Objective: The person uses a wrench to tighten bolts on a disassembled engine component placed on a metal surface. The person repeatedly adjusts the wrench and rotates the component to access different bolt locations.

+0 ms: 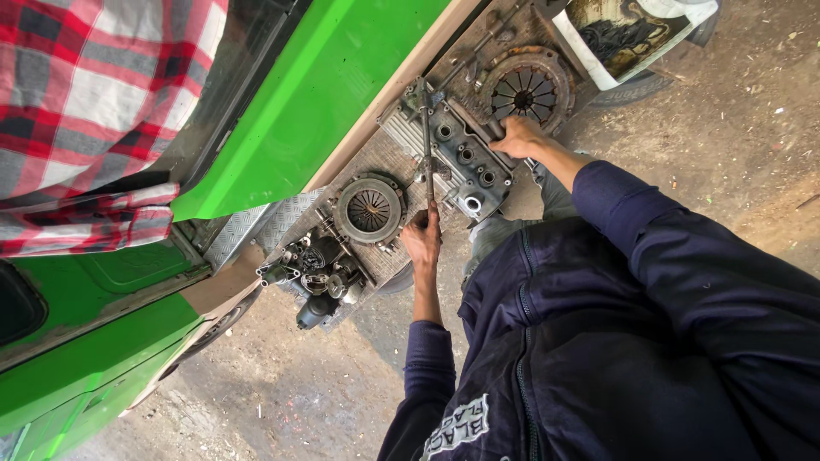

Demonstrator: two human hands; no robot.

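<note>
Looks like mid-work on the grey cylinder head (461,158), lying on the tread-plate ledge (256,230) of the green vehicle (342,77): already off any engine and laid flat, with a long-shafted wrench (426,145) set upright against its left end, so apparently a fastener there in hand and nothing visibly taken off the head yet; cannot tell how many fasteners remain

Nearest, grips the lower end of the wrench shaft with the left hand (423,239), fingers wrapped fully shut around it, just beside the near edge of the head

Further off and to the right, presses the right hand (517,137) down on the far right end of the head, fingers curled over its edge, seemingly steadying it rather than lifting

Left of the left hand, shows a round clutch cover (369,209) and, nearer, a cluster of small dark engine parts (316,277)

Beyond the right hand, shows a second clutch cover (525,90), then a white tub (632,34) of dark contents

Far left, catches another person's red checked sleeve (94,111)
</note>
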